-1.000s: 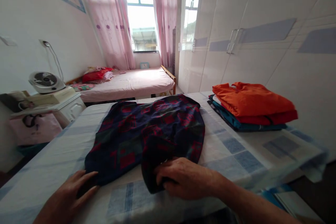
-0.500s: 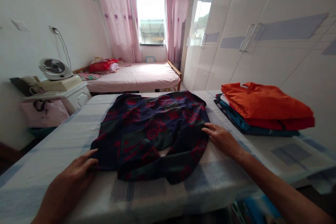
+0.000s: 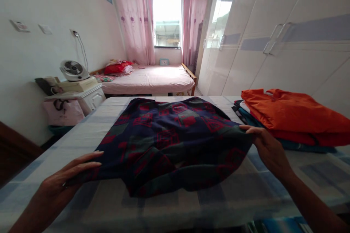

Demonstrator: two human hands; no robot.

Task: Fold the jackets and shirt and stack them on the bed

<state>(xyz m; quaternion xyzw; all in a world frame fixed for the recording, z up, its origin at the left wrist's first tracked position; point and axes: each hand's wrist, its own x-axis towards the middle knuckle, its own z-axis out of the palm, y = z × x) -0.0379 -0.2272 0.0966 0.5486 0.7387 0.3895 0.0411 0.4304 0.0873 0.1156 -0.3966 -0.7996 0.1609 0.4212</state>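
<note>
We see the fingers of our left hand (image 3: 58, 180) clamped on the left end of a dark patterned garment (image 3: 166, 131), two of them lying on top of the fabric. The fingers of our right hand (image 3: 269, 149) are pinched together on its right corner, which is lifted a little. The garment lies between both hands on a checked cloth (image 3: 109, 207), and its near edge makes a loose curve toward us. Its long axis goes from left to right; the left end points toward the left and toward us, the right corner points to the right. We cannot tell where the collar is. Just beside our right hand there is a folded stack of clothes (image 3: 292, 111), orange on top. Farther to the left, a pink bag (image 3: 65, 113) stands upright, but its content is hidden from us. Near it, a pale box (image 3: 76, 85) carries a fan (image 3: 74, 70); we cannot see inside this box. On the right, the wardrobe (image 3: 273, 65) has its doors closed.
</note>
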